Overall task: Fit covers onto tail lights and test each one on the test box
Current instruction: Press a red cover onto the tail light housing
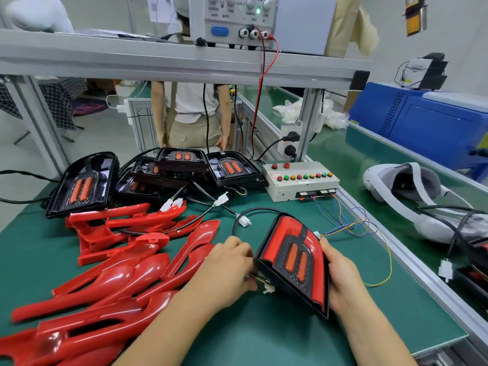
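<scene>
Covered tail light point(293, 262) in our hands, just in front of the test box point(301, 180).
Far left of the box and nearer us: loose red covers point(118, 273) in a pile. Touching its left side: bare lamps point(184, 167), stacked. On the shelf above it: power supply point(237, 17), panel reads "OUTPUT", "ON", "OFF", green LED lit. Our left hand point(227, 265) is curled on the light's left edge by its white connector. Our right hand point(340, 276) wraps the right edge, thumb on the front. Right of the box: a white headset point(404, 186).
</scene>
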